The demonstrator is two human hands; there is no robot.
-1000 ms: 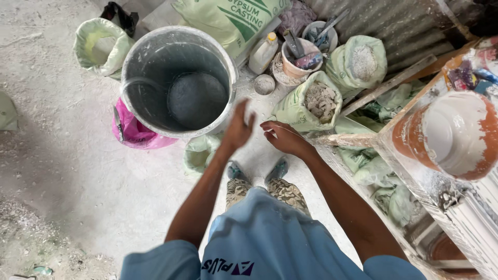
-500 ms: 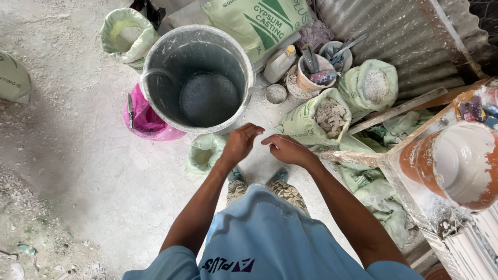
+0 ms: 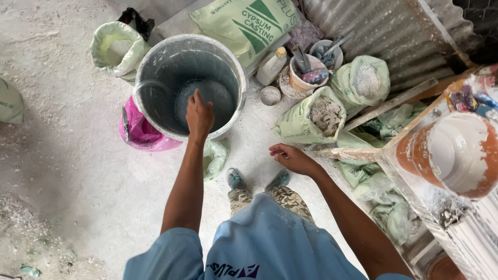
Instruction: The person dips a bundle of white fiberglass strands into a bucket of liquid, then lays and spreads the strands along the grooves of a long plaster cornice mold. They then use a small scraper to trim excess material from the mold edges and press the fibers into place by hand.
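Note:
A large grey bucket (image 3: 155, 78) stands on the dusty white floor, smeared with white inside. My left hand (image 3: 199, 117) reaches over its near rim, fingers pointing down into it, with nothing seen in it. My right hand (image 3: 291, 157) hovers lower right of the bucket, above the floor, fingers loosely curled and empty. It is near an open green sack of grey lumps (image 3: 317, 116). My feet (image 3: 236, 179) are just below the bucket.
A pink bag (image 3: 139, 134) leans on the bucket's left side. Green sacks of powder (image 3: 116, 47) (image 3: 364, 80), a white bottle (image 3: 271, 66), a tub with tools (image 3: 306, 75) and a big printed sack (image 3: 244, 23) ring the bucket. A plaster-coated terracotta pot (image 3: 451, 153) sits at the right.
My left hand has gone forward from beside my right hand to over the bucket's rim. My right hand has stayed low and drifted slightly right. The view has shifted.

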